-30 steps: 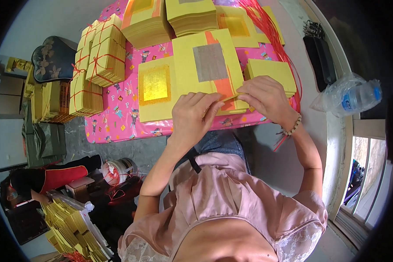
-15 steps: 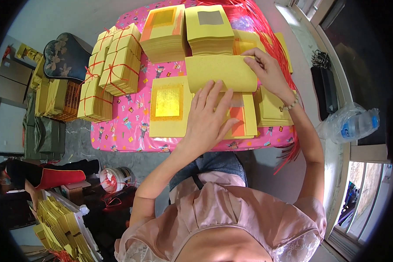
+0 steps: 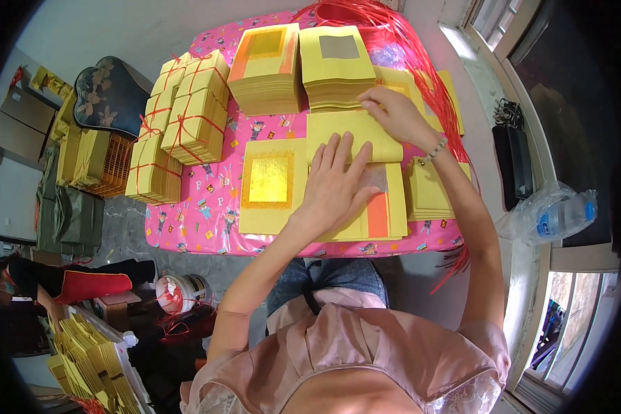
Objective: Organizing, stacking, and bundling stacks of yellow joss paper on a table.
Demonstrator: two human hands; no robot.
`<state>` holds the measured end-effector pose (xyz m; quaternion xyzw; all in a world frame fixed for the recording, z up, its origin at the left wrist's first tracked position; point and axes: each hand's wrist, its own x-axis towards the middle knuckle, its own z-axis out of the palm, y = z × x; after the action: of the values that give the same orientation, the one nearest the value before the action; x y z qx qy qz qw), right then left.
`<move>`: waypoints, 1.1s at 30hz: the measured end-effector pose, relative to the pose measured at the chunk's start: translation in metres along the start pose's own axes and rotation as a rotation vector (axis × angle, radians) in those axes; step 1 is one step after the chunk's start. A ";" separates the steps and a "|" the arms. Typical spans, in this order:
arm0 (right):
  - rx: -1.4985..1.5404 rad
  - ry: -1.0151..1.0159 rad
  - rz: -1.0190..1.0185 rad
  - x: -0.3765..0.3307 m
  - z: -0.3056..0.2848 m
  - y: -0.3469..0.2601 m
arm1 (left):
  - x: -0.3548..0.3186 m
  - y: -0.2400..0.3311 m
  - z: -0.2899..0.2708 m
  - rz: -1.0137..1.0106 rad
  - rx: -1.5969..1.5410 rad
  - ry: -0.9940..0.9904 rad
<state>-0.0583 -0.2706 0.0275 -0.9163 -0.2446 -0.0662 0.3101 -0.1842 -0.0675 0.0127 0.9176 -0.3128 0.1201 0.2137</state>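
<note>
Left hand (image 3: 338, 183) lies flat, fingers spread, pinning the yellow paper sheet (image 3: 355, 131) on the near pile (image 3: 386, 214) so it won't slide, right hand (image 3: 393, 114) fingertips pressed on its far edge, tall stacks (image 3: 334, 65) beyond.

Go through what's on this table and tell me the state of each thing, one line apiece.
Left hand: flat, pressing the folded yellow sheet.
Right hand: fingertips on that sheet's far edge.
Gold-foil sheet: lying flat, uncovered.
Bundles: tied with red string, stacked.
Water bottle: on its side.
</note>
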 end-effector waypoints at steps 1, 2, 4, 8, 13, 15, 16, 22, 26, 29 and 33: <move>-0.001 0.002 0.001 0.003 0.005 -0.001 | 0.001 -0.001 0.001 0.005 -0.023 0.020; -0.022 -0.037 -0.035 0.006 0.012 0.001 | 0.001 -0.001 0.002 0.007 -0.023 0.020; -0.042 -0.077 -0.071 0.010 0.020 0.000 | 0.002 -0.002 0.003 0.003 -0.021 0.023; -0.035 -0.095 -0.093 0.012 0.025 0.002 | 0.004 -0.002 0.005 -0.001 -0.022 0.023; 0.000 -0.110 -0.086 0.013 0.025 0.001 | 0.002 -0.001 0.006 -0.017 -0.027 0.030; -0.006 -0.118 -0.084 0.015 0.025 0.000 | 0.001 0.000 0.006 -0.020 -0.029 0.028; -0.005 -0.120 -0.083 0.015 0.025 0.000 | 0.001 0.000 0.006 -0.020 -0.031 0.027; 0.027 -0.120 -0.060 0.015 0.023 -0.003 | 0.000 -0.003 0.009 -0.027 -0.034 -0.030; -0.044 -0.083 -0.097 0.005 0.020 -0.004 | 0.001 -0.002 0.009 -0.031 -0.035 -0.063; -0.106 0.015 -0.180 -0.022 0.016 -0.023 | -0.002 -0.004 0.009 -0.050 -0.041 -0.082; -0.195 -0.007 -0.195 -0.086 0.002 -0.048 | -0.003 -0.003 0.011 -0.056 -0.046 -0.088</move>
<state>-0.1571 -0.2714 0.0277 -0.9142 -0.3262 -0.1163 0.2105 -0.1834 -0.0692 0.0013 0.9253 -0.2986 0.0663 0.2241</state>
